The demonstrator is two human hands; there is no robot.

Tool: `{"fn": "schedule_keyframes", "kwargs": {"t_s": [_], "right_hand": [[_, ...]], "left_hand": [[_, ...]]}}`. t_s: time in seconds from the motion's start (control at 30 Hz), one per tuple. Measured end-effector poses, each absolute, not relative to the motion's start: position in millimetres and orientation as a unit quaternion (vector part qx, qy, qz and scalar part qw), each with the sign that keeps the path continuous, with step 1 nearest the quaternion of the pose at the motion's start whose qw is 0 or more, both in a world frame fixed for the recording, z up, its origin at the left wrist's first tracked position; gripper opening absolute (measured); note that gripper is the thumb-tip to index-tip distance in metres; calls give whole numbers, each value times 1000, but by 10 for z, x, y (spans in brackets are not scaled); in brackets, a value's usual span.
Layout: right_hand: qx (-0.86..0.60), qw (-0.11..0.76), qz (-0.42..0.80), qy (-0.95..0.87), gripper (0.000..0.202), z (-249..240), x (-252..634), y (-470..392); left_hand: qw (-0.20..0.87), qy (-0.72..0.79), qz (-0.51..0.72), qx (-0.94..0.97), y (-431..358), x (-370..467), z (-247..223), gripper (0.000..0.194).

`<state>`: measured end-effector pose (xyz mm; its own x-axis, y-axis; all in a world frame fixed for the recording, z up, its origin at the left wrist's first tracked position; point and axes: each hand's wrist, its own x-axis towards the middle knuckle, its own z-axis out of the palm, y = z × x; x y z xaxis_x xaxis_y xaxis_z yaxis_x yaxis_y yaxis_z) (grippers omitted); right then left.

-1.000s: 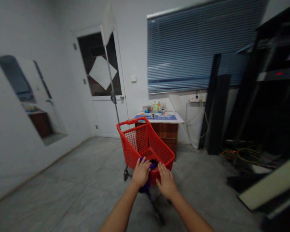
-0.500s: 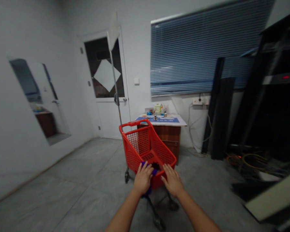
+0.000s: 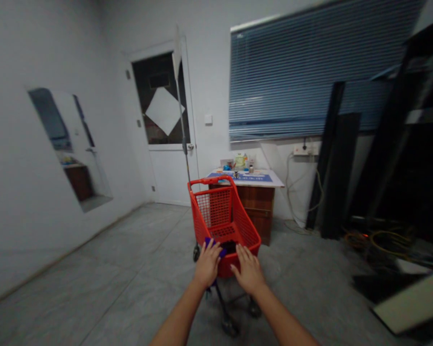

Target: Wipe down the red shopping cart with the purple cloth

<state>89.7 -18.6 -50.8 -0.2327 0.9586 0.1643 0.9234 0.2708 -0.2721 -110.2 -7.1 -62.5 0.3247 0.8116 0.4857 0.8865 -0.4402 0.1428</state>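
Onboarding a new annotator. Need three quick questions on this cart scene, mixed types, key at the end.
1. Multiple choice. What is under the fingers of the left hand at the rim of the red cart?
A) a white sheet
B) something purple
C) a yellow cable

2. True or false. The cart's handle is at the end farther from the left hand and the right hand.

3. Fill in the blank. The wooden desk stands below a window covered by ______.

Key: 1 B; 2 true; 3 blinds
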Motion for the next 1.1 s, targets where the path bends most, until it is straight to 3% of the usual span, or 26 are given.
{"fn": "schedule_keyframes", "kwargs": {"t_s": [0.73,0.93,1.1], "right_hand": [[-588,120,66,-797,66,-392,1145,-43],[-587,124,78,-797,74,-409,983,-65],[-581,117,73,-802,82,-370,997,-83]], "left_hand": [[114,-576,-255,-768,-206,-773,-608,39],[111,-625,-267,-725,-138,-599,-656,38],[85,-581,-228,-776,-139,-632,-527,40]]}}
